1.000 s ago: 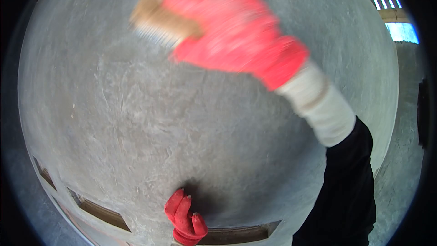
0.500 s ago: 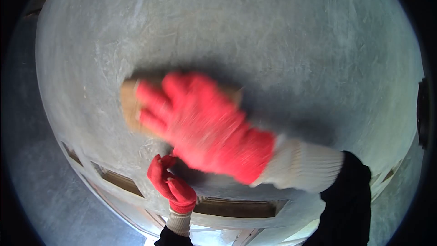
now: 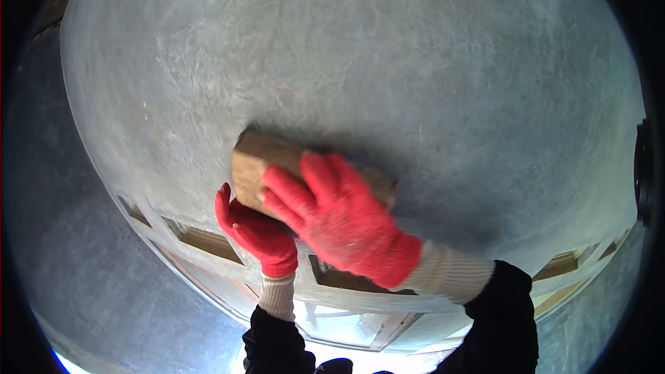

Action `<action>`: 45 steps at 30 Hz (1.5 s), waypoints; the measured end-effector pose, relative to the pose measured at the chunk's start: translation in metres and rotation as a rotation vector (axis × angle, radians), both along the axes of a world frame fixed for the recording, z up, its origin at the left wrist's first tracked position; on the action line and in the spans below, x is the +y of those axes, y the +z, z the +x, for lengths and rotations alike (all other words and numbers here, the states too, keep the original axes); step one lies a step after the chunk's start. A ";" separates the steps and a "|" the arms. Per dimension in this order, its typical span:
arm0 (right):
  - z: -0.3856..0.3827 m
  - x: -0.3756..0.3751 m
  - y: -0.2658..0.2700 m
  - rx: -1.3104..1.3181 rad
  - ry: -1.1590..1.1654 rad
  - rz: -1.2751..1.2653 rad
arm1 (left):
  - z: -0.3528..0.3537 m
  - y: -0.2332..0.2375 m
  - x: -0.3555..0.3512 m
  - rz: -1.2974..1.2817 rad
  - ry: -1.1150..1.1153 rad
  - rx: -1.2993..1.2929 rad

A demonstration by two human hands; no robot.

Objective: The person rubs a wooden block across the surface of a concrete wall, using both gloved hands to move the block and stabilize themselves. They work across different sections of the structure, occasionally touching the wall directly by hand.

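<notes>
A wooden block lies against a grey, smeared plaster-like surface. My right hand, in a red-coated glove with a pale knit cuff, is laid over the block with its fingers across the near face. Much of the block's middle is hidden by that hand. Just below the block's left end is my left hand, in a matching red glove. Its thumb and fingers are apart and cupped upward, with the fingertips right at the block's lower edge.
Recessed rectangular openings run along the lower border of the grey surface. A framed glass pane shows bright light at the bottom. A darker grey surface curves away on the left, and a dark round object sits at the right edge.
My right hand and the wooden block have shifted right and slightly down in view. My left hand has risen to the block's lower edge. The openings sit a little higher in view.
</notes>
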State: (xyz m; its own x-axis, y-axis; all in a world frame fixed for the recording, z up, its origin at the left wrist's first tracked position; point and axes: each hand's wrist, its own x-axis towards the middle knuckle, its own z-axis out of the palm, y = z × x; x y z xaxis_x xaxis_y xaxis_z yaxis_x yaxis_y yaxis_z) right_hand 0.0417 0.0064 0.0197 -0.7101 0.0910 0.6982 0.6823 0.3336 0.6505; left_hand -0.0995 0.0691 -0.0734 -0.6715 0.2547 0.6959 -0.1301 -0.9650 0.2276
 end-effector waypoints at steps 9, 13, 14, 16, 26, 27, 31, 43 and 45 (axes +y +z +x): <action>0.095 -0.030 0.034 0.751 -0.091 0.272 | -0.050 0.016 -0.005 -0.052 0.382 0.204; -0.003 0.000 -0.119 0.178 -0.113 0.087 | -0.032 0.025 -0.020 0.065 0.393 0.264; -0.002 -0.006 -0.120 0.188 -0.099 0.076 | -0.034 0.024 -0.023 0.092 0.376 0.302; 0.032 -0.026 -0.112 0.465 -0.199 -0.151 | -0.043 0.020 -0.030 0.145 0.357 0.345; 0.014 -0.022 -0.136 0.835 -0.230 0.186 | -0.061 0.008 -0.042 0.125 0.334 0.345; -0.012 -0.014 -0.154 0.666 -0.178 0.117 | -0.055 0.008 -0.043 0.118 0.299 0.351; 0.007 -0.019 -0.166 0.517 -0.198 0.022 | -0.056 0.019 -0.043 0.176 0.282 0.417; -0.015 -0.022 -0.148 0.685 0.030 -0.014 | -0.031 0.005 -0.019 -0.151 0.118 0.215; 0.005 -0.026 -0.136 0.679 0.011 0.100 | -0.030 0.011 -0.028 -0.151 0.184 0.272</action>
State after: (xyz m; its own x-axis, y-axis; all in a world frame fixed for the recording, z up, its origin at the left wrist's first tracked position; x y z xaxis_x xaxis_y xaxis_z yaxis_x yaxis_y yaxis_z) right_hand 0.0470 -0.0197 -0.1162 -0.1123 -0.0013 0.9937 0.9469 0.3031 0.1074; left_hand -0.1297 0.0407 -0.0620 -0.5113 0.2604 0.8190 0.1278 -0.9193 0.3721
